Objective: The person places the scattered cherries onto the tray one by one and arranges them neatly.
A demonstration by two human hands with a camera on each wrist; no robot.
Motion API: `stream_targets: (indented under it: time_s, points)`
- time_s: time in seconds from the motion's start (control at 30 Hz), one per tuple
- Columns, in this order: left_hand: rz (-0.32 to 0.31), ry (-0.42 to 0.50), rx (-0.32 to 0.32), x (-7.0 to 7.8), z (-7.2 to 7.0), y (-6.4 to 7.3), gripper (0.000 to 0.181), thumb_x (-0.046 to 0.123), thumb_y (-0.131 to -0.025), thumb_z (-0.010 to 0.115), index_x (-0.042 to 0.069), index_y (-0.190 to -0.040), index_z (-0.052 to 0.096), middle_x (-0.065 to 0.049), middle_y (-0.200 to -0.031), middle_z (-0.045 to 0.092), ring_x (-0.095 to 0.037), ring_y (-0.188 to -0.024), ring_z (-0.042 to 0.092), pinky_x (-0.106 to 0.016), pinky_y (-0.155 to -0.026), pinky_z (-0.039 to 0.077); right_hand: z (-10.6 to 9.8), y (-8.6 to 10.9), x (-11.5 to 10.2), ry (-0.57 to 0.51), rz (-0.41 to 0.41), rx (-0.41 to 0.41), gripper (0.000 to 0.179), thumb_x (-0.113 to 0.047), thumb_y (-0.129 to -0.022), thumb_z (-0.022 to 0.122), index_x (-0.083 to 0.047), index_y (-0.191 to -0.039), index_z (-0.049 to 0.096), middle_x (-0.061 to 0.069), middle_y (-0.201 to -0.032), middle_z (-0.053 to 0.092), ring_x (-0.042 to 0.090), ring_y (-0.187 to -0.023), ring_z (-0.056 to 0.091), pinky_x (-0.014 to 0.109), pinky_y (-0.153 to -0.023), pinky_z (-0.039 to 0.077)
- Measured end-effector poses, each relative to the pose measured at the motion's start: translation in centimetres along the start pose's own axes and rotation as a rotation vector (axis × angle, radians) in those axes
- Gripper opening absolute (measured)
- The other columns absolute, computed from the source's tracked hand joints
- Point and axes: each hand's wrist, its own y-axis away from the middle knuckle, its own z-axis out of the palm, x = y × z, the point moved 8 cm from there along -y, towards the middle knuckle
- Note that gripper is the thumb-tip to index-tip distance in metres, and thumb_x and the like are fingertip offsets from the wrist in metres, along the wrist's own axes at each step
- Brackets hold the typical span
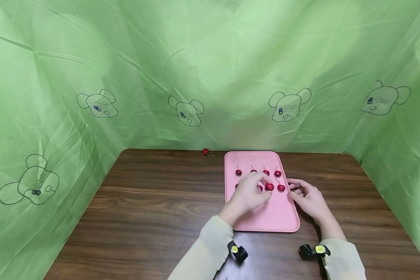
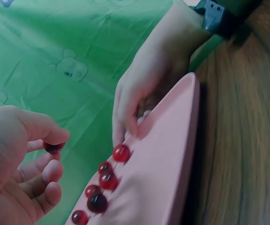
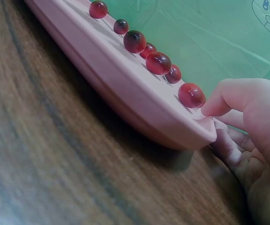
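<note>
My left hand [image 1: 249, 193] is over the pink tray [image 1: 266, 217]. A cherry [image 2: 54, 146] is pinched between its thumb and fingertips, and the other fingers are loosely bent. My right hand [image 1: 309, 199] grips the tray's right rim, thumb on the edge and fingers on the outer side, as the right wrist view shows. Red cherries with stems stand in two rows on the tray; a back-row cherry [image 1: 278, 173] and a front-row cherry [image 1: 281, 188] are at the right end. The left hand partly hides the front row.
A single cherry [image 1: 205, 151] with its stem lies at the back edge of the brown wooden table [image 1: 154, 202], left of the tray. Green cloth [image 1: 210, 70] with drawn bear heads hangs behind and at both sides. Each wrist carries a black camera strap.
</note>
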Motion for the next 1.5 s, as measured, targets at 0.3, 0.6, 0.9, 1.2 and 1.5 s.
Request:
stream_targets:
  time_s: [0.3, 0.6, 0.9, 1.2, 1.5]
  points:
    - [0.007, -0.040, 0.001, 1.6, 3.2, -0.5, 0.026, 0.014, -0.089, 0.085, 0.020, -0.113, 0.074, 0.012, -0.104, 0.068, -0.011, -0.104, 0.067, -0.013, -0.086, 0.044, -0.4, 0.3, -0.2, -0.013, -0.034, 0.009, 0.045, -0.005, -0.099, 0.075, 0.003, -0.142, 0.066, 0.021, -0.117, 0.072, 0.007, -0.086, 0.065, 0.019, -0.073, 0.052]
    - [-0.034, -0.147, -0.032, 1.3, 6.6, 0.1, 0.025, 0.017, -0.085, 0.088, 0.022, -0.102, 0.071, 0.015, -0.091, 0.062, 0.006, -0.083, 0.055, -0.011, -0.074, 0.041, -0.6, 0.3, 0.3, -0.003, -0.051, 0.013, 0.042, -0.005, -0.100, 0.075, 0.002, -0.141, 0.067, 0.020, -0.114, 0.072, 0.006, -0.086, 0.063, 0.019, -0.073, 0.052]
    - [-0.028, -0.220, 0.026, -1.0, 9.2, 0.1, 0.024, 0.020, -0.082, 0.088, 0.025, -0.099, 0.071, 0.017, -0.086, 0.060, 0.002, -0.083, 0.055, -0.016, -0.071, 0.042, -0.6, 0.3, 0.2, -0.049, -0.017, -0.030, 0.044, -0.009, -0.103, 0.074, 0.002, -0.145, 0.065, 0.020, -0.120, 0.071, 0.008, -0.090, 0.063, 0.021, -0.075, 0.052]
    - [-0.082, -0.222, -0.033, 0.4, 7.9, 0.8, 0.022, 0.023, -0.087, 0.090, 0.025, -0.102, 0.073, 0.015, -0.092, 0.063, 0.003, -0.089, 0.054, -0.012, -0.077, 0.040, -0.3, 0.1, 0.4, -0.048, -0.005, -0.031, 0.044, -0.009, -0.103, 0.073, 0.003, -0.145, 0.065, 0.021, -0.120, 0.071, 0.008, -0.090, 0.062, 0.020, -0.075, 0.052]
    - [-0.090, -0.220, -0.040, 0.2, 8.0, 0.8, 0.022, 0.023, -0.088, 0.090, 0.025, -0.103, 0.073, 0.013, -0.094, 0.062, 0.002, -0.090, 0.053, -0.012, -0.077, 0.039, -0.2, -0.1, 0.5, -0.043, -0.014, -0.029, 0.044, -0.009, -0.103, 0.074, 0.002, -0.145, 0.065, 0.021, -0.120, 0.072, 0.008, -0.090, 0.063, 0.020, -0.075, 0.052]
